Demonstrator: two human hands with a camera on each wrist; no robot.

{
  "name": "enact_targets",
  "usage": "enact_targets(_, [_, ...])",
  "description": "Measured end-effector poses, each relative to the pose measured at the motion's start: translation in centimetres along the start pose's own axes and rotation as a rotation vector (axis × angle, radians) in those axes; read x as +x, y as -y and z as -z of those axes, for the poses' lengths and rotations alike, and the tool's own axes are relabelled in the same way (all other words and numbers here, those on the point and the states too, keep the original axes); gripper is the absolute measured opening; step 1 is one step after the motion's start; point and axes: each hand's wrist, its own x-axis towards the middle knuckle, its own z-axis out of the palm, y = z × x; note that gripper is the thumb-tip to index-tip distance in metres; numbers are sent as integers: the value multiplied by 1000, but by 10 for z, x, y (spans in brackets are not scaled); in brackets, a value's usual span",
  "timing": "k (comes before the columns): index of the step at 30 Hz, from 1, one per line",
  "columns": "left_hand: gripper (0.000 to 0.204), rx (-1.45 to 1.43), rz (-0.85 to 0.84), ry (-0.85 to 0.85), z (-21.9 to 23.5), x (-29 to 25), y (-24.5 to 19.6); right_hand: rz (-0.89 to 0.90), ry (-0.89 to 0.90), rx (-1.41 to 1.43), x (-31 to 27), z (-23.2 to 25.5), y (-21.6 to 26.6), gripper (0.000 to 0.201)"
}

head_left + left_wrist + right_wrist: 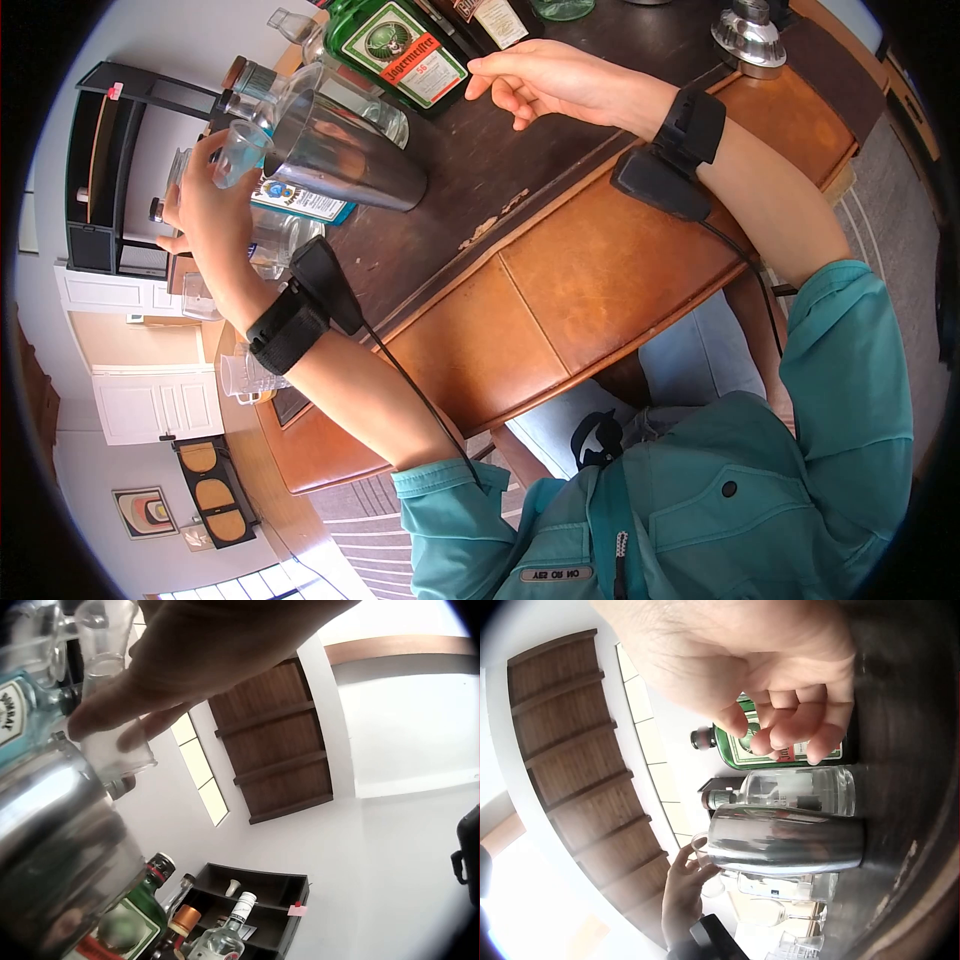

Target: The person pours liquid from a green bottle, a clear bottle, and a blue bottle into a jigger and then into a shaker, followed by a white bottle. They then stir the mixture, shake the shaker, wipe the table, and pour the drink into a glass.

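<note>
The bright head view bows toward black edges.

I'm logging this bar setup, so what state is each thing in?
Metal tin: upright, no lid on
Metal shaker top: off the tin, set down
Clear jigger: pinched by the left hand, by the tin's rim; contents unclear
Left hand: holding the jigger
Right hand: empty, fingers partly curled
Jägermeister bottle: upright, capped

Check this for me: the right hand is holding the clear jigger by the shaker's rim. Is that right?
Not quite: it's the left hand holding the clear jigger by the shaker's rim, as the head view shows.
</note>
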Motion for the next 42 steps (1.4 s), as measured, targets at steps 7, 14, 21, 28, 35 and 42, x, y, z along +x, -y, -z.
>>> enact_targets(7, [62, -117, 228, 84, 9, 1, 6, -9, 0, -4, 0, -1, 1, 35])
enact_targets(14, [49, -572, 140, 461, 38, -20, 18, -49, 12, -9, -1, 0, 1, 34])
enact_targets(21, [56, -898, -109, 653, 54, -26, -3, -64, 36, 9, -2, -1, 2, 35])
enact_targets(28, [47, -913, -140, 693, 57, -29, -16, -87, 106, 6, -1, -1, 2, 31])
enact_targets(35, [57, -587, 3, 454, 46, -45, 38, -83, 147, 18, -3, -4, 9, 26])
enact_targets(42, [49, 163, -12, 296, 13, -70, 86, -119, 122, 0, -5, -9, 9, 27])
